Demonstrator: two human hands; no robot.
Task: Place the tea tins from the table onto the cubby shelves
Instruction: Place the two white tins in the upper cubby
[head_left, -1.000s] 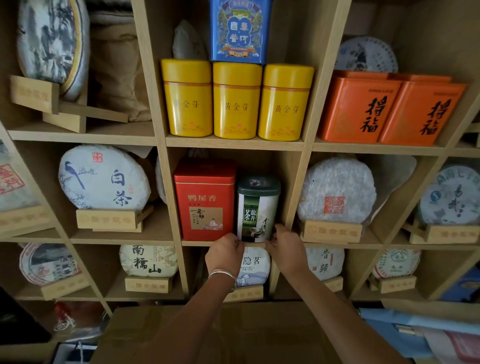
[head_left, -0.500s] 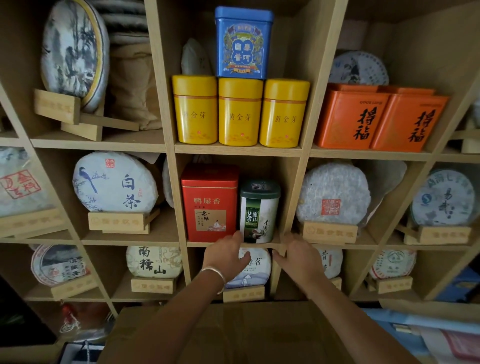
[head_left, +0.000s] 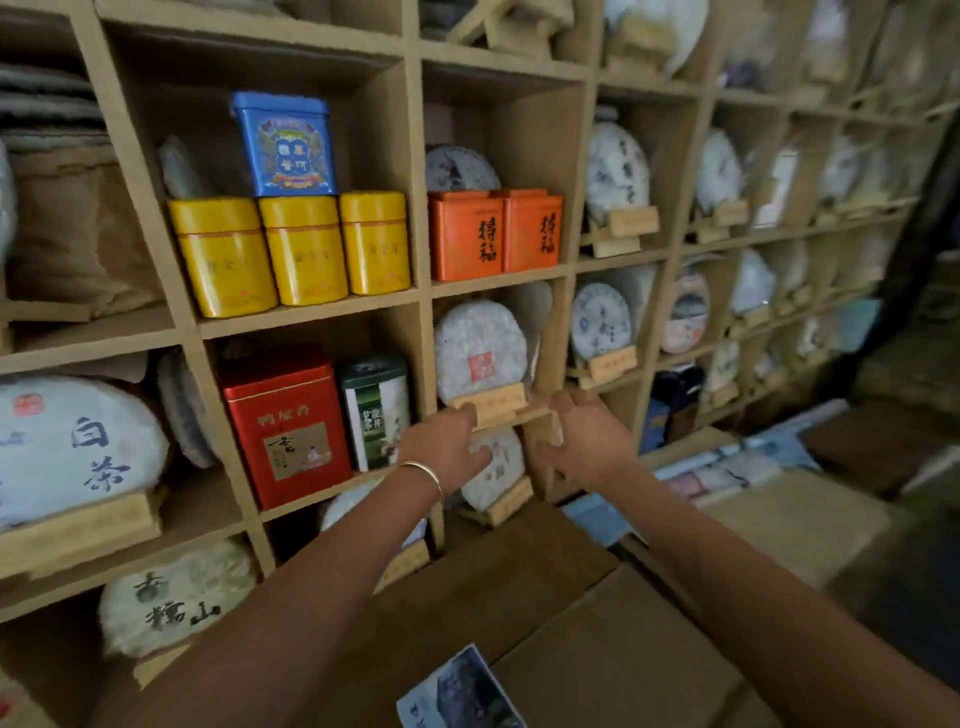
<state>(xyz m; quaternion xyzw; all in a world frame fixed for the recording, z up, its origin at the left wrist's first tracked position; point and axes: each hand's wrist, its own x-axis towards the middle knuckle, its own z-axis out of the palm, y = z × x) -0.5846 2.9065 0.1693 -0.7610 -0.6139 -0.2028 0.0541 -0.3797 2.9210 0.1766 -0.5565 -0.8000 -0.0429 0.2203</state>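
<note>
1. Both hands were empty. The left hand (head_left: 447, 449), with a thin bangle (head_left: 423, 475) at the wrist, had its grip wide and fingers spread. The right hand (head_left: 587, 441) was likewise wide open, palm toward the shelving. Neither touched a tin.

2. A second earlier both hands had been at the base of the green-and-white tea tin (head_left: 375, 410), steadying it on the shelf edge. They had since let go and drawn back and to the right, in front of the next cubby.

3. That tin stood upright in the middle cubby, just beside a red square tin (head_left: 285, 421) on its left.

4. In the cubby above stood three yellow round tins (head_left: 306, 252) in a row, with a blue tin (head_left: 284, 143) stacked on top of them. To the right, two orange tins (head_left: 493, 234) sat side by side.

5. Surrounding cubbies of the wooden shelving (head_left: 311, 321) held paper-wrapped round tea cakes (head_left: 480, 351) on small wooden stands.

6. The view had swung right, blurring the far shelves. Brown cartons (head_left: 613, 649) lay below the arms; no desk or further tins showed.

7. Judging from this, the green tin's placement looked finished, and the person was probably turning away to fetch another.
</note>
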